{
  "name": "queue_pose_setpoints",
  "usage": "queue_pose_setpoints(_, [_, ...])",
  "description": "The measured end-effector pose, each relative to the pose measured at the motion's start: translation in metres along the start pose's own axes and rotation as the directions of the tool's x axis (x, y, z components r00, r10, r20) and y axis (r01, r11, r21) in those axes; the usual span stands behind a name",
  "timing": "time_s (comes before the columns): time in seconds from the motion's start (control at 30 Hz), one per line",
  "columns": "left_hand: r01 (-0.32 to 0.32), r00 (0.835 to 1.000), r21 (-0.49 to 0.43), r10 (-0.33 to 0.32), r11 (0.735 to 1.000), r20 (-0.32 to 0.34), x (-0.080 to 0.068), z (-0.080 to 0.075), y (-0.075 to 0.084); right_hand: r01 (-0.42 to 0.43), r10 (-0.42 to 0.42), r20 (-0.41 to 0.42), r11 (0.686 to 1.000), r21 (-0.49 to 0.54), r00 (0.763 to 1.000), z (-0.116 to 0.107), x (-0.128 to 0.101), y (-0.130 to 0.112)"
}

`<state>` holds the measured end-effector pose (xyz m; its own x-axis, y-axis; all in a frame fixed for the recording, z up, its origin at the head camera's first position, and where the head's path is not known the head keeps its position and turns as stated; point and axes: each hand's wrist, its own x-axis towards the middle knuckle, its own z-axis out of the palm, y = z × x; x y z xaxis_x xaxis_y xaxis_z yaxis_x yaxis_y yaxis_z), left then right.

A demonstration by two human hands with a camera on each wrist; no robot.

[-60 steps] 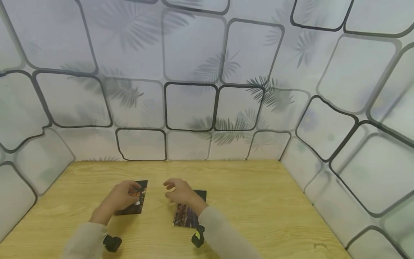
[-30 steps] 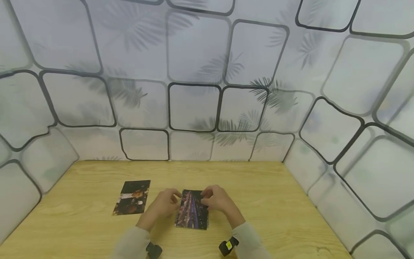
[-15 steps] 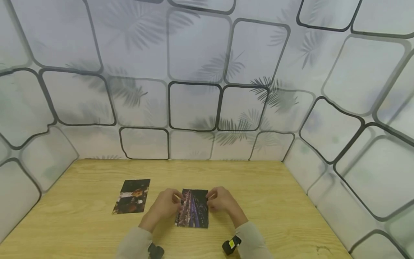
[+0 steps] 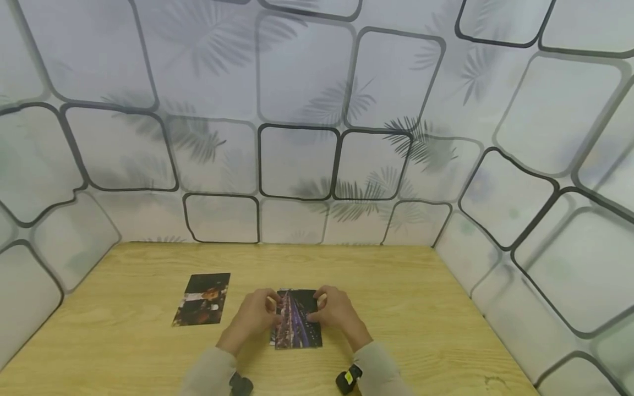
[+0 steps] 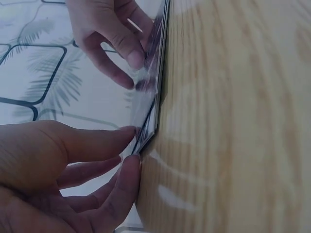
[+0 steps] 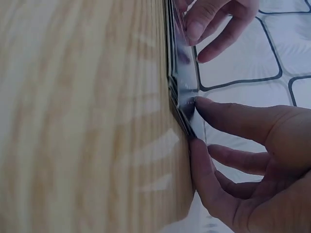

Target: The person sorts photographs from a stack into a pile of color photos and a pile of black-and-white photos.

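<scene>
A small stack of photos (image 4: 296, 319) lies on the wooden table (image 4: 421, 308), near its front middle, with a night street scene in purple and dark tones on the top print. The left hand (image 4: 252, 318) sits at the stack's left edge and the right hand (image 4: 337, 312) at its right edge, so the stack lies between them, both hands bent over it with sleeves reaching back toward the near edge of the table. In the left wrist view the left hand's thumb and fingers (image 5: 127, 172) are curled in against the near corner of the stack (image 5: 151, 104), fingertips touching the edge where the prints meet the wood, and the top print is lifted a little away from those beneath it; the right hand (image 5: 109, 36) shows farther along, its fingertips pressed on the glossy top face. In the right wrist view the right hand's thumb (image 6: 218, 116) presses on the edge of the stack (image 6: 182, 82) while a finger below it runs along the table beside the lowest print, so thumb and finger pinch the edge between them; the other fingers are loosely curled and slightly apart. The left hand (image 6: 214, 19) is at the far end there, fingertips on the top print. A single photo (image 4: 203, 300), dark with a pale band across it, lies flat to the left of the stack, apart from it and from both hands. Behind the table stands a pale wall covering (image 4: 297, 110) with dark rounded squares and leaf shadows.
</scene>
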<state>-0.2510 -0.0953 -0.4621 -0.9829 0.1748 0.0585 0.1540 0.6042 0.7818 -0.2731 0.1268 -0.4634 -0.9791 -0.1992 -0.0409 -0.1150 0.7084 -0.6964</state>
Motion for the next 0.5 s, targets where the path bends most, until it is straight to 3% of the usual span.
queue_pose_setpoints(0.23, [-0.008,1.0,0.009,0.008,1.0,0.022,-0.0009,0.0006,0.0045,-0.001,0.001,0.014,1.0,-0.013,1.0,-0.0005,0.0013,0.0024])
queue_pose_setpoints(0.5, [-0.023,1.0,0.004,0.023,1.0,0.017,-0.0007,-0.0017,0.0054,0.038,-0.04,0.069,0.999,0.039,0.997,-0.0049,0.0011,0.004])
